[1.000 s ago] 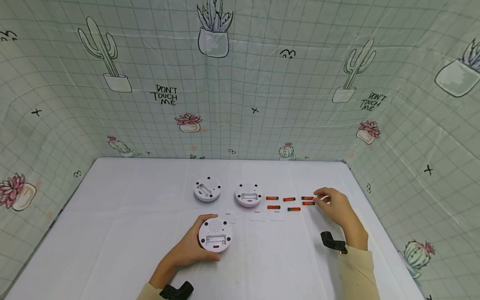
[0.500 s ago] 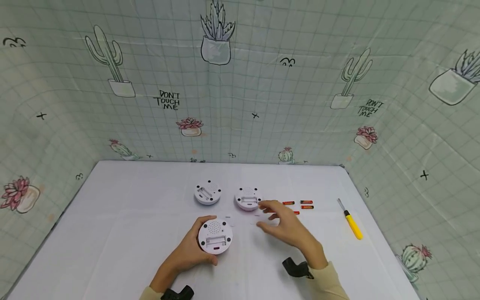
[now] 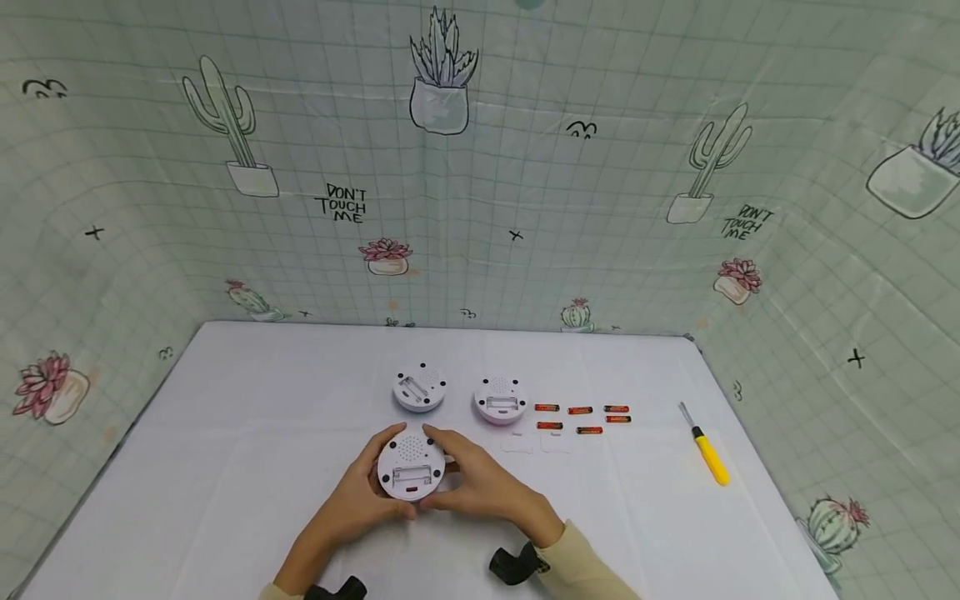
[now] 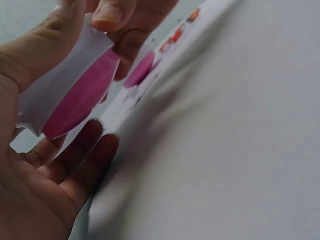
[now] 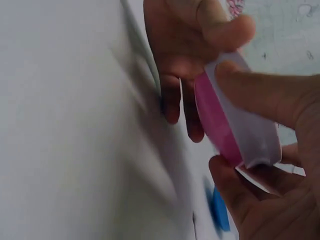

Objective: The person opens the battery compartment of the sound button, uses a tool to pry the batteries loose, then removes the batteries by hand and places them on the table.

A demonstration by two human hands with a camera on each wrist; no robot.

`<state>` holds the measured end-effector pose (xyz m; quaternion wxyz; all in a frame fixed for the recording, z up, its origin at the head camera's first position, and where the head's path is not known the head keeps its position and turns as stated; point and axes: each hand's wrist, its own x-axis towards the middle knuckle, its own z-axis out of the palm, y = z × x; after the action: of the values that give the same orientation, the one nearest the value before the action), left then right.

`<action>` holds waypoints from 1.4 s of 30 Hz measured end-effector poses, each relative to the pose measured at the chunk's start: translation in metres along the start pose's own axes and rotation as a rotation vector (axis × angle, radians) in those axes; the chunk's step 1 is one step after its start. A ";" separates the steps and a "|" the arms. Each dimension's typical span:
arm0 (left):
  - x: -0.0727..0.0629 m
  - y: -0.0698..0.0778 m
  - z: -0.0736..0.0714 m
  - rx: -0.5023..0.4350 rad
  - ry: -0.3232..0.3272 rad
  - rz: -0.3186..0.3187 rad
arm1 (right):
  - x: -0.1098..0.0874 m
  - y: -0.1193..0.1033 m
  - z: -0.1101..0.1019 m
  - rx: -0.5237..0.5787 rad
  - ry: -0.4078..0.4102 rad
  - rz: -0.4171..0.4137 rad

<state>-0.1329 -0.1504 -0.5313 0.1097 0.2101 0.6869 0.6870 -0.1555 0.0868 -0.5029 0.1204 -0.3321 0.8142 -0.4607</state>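
Observation:
A round white device [image 3: 411,467] with speaker holes, dark feet and an uncovered battery compartment faces up between my hands. In the left wrist view the device [image 4: 80,90] shows a pink lower side and is lifted off the table. My left hand [image 3: 352,493] grips its left edge, thumb at the near side and fingers at the far side. From the right, my right hand [image 3: 480,483] holds the opposite edge the same way. The compartment appears to hold no battery. Two similar devices lie beyond my hands, one at the left [image 3: 418,392] and one at the right [image 3: 500,404].
Several red-and-black batteries [image 3: 580,410] lie in two loose rows right of the devices. Thin white covers [image 3: 517,443] rest in front of them, hard to make out. A screwdriver with a yellow handle [image 3: 711,460] lies farther right on the white table [image 3: 637,533].
My right hand has left the batteries and screwdriver area, swung left and taken hold of the device. My left hand has kept its grip, with the device shifted slightly left.

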 end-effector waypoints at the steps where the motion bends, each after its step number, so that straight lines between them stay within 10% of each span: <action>1: -0.002 0.001 -0.005 0.036 0.023 -0.013 | 0.005 -0.002 0.003 -0.012 0.007 0.005; 11: -0.014 0.018 -0.051 0.398 0.187 -0.139 | 0.059 -0.015 0.036 -0.144 0.048 0.014; 29: 0.022 0.012 -0.110 0.451 0.243 -0.175 | 0.140 -0.010 0.055 -0.158 0.129 0.188; 42: 0.032 0.010 -0.120 0.405 0.277 -0.198 | 0.162 -0.006 0.060 -0.142 0.166 0.214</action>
<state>-0.2124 -0.2446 -0.5135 0.0370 0.0638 0.8361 0.5436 -0.2439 -0.0609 -0.5127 0.0774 -0.2121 0.8827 -0.4122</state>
